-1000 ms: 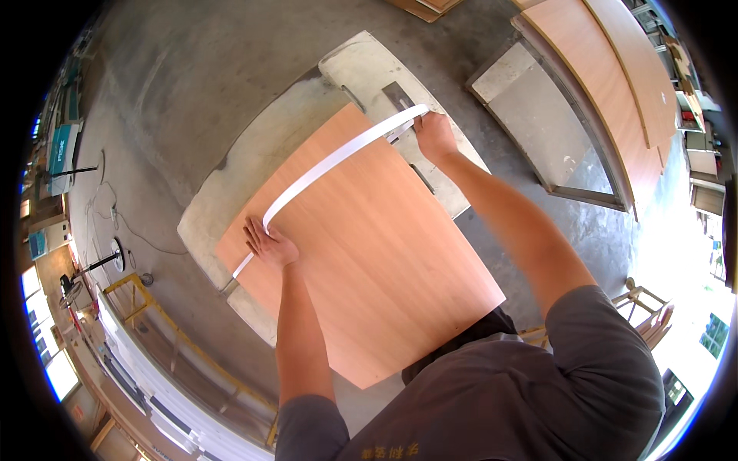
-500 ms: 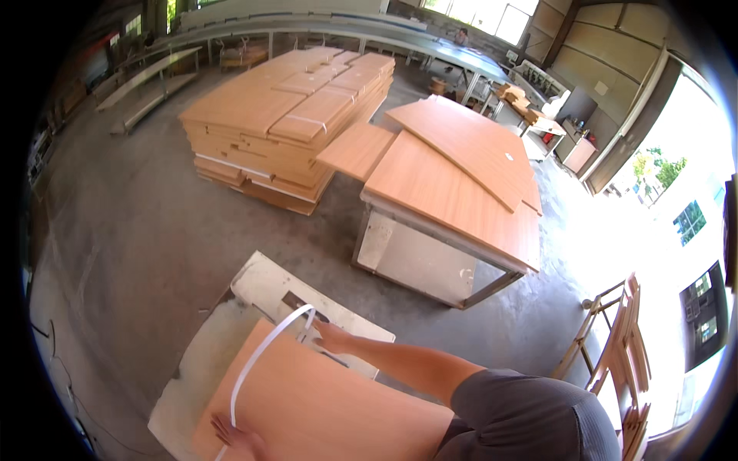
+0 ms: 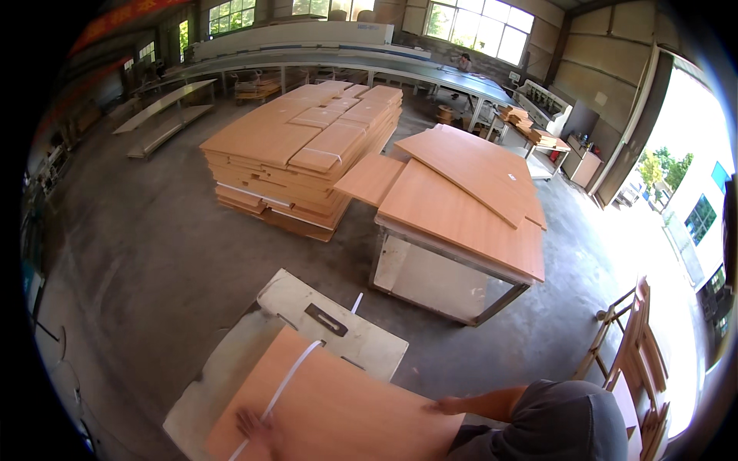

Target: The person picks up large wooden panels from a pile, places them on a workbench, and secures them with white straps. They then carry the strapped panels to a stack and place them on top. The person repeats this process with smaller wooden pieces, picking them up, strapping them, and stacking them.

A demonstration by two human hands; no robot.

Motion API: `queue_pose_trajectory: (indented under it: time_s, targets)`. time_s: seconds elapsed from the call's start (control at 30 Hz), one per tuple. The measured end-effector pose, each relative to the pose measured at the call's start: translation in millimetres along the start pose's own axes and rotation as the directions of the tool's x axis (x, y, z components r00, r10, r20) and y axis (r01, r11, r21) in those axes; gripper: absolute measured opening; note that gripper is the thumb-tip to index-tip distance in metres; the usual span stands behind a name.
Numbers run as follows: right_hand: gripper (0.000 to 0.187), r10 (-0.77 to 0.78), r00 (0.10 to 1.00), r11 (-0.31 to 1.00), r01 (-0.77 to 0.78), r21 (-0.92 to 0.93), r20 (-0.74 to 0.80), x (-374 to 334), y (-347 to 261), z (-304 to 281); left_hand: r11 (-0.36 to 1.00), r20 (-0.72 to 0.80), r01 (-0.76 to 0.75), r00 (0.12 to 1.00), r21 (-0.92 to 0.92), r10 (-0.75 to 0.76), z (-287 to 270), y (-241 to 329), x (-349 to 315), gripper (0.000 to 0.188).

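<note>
A wood-coloured board [image 3: 338, 407] lies on a pale strapping machine [image 3: 361, 338] with a slotted metal plate in its top. A white strap [image 3: 292, 376] runs across the board and bends over its far edge. My left hand [image 3: 260, 432] rests on the board with fingers spread, touching or right beside the strap. At the board's far edge, further right, my right hand [image 3: 444, 405] lies with its fingers stretched out and no strap in them. A short white strap end [image 3: 357, 303] sticks up behind the slotted plate.
A tall stack of boards [image 3: 277, 146] stands ahead, and a table [image 3: 492, 307] with several large boards is to its right. Near the bright doorway, narrow panels lean on a wooden rack [image 3: 634, 346]. A long machine line [image 3: 307, 61] crosses the back, where a person [image 3: 464, 63] is.
My right hand has left the strap by the slotted plate and moved right along the board. The raised strap loop now lies down across the board. The view has tilted upward.
</note>
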State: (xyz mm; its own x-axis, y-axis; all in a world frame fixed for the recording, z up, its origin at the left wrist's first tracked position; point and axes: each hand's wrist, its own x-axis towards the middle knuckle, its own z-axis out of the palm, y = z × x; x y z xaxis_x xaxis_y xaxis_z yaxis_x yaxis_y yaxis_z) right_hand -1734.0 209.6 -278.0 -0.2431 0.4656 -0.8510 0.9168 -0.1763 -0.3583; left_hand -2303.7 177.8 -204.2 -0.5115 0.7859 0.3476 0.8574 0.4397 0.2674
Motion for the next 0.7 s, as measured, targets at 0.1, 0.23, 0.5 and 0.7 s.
queue_pose_trajectory:
  time_s: [0.1,0.23,0.5,0.7]
  targets:
    - [0.079,-0.052,0.993,0.997,0.045,-0.068,-0.108,35.3,35.6,14.7,0.997,0.012,0.051,0.999,-0.064,-0.050,-4.7,3.6,-1.6,0.065]
    - [0.075,-0.011,0.998,1.000,0.010,-0.027,-0.070,2.1,18.0,-3.2,0.999,-0.051,-0.009,0.999,-0.045,0.006,0.8,9.3,-0.2,0.055]
    - [0.067,-0.040,0.992,0.993,0.026,-0.115,-0.121,-2.5,-10.5,-26.3,0.991,0.124,0.088,0.987,0.099,-0.100,-7.5,12.5,-22.5,0.065]
    - [0.083,0.005,0.972,0.996,-0.025,-0.085,-0.235,-22.1,-38.9,-25.6,0.906,0.033,0.253,0.959,0.339,-0.281,-86.8,17.6,-212.8,0.073]
